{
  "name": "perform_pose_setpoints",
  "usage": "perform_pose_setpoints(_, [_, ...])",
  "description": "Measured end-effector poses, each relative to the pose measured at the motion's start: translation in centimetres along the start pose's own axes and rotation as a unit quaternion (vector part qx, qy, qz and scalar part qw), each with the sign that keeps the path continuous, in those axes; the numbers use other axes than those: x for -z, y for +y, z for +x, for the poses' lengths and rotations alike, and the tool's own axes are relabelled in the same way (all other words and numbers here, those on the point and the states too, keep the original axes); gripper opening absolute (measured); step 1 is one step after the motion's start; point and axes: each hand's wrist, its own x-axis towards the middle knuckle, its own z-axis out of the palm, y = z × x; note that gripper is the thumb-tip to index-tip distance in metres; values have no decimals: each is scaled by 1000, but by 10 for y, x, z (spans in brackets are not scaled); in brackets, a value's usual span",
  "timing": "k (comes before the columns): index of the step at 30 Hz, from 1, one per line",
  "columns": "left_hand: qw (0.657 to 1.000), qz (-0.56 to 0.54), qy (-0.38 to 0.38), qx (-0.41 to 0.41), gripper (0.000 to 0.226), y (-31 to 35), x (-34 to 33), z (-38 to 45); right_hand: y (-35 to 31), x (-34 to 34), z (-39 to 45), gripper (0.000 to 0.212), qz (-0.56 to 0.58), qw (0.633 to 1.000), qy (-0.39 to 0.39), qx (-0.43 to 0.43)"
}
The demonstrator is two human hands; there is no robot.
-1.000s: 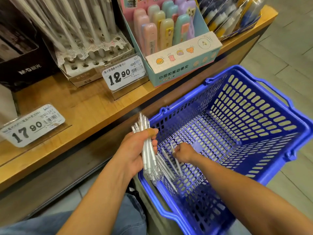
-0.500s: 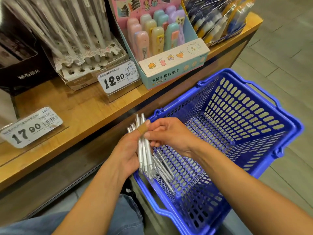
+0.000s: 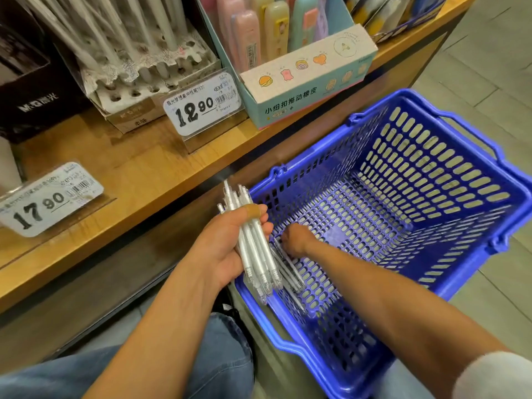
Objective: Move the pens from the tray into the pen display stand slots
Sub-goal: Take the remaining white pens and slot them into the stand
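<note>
White pens (image 3: pixel 256 249) fill my left hand (image 3: pixel 227 249), which grips them tight. My right hand (image 3: pixel 296 240) reaches down to more pens in the blue basket (image 3: pixel 431 174); I can't tell its grip.

A wooden shelf (image 3: pixel 138 171) runs across the upper left, its front edge slanting up toward the right. On it stands the pen display stand (image 3: pixel 144 82) — a pale cardboard base with rows of round slots, some filled with white pens leaning back, the front rows open. To its left sits a black box (image 3: pixel 31 82) with white lettering. Two price tags in clear holders stand near the front edge: one reading 12.90 (image 3: pixel 203 103) just before the stand, another reading 17.90 (image 3: pixel 50 198) further left. Right of the stand sits a teal eraser display box (image 3: pixel 305 79) holding pastel cases — beyond it, a rack of carded items (image 3: pixel 394 15), blurred.
</note>
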Motion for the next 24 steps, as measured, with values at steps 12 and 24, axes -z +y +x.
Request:
perform_pose_setpoints(12, [999,21,-17,17,15,2,2,0,17,-8,1,34,-24,1000,12,4])
perform_pose_setpoints(24, [996,-51,-75,11,34,0,0,-2,-46,90,-148,23,478,859,-19,184])
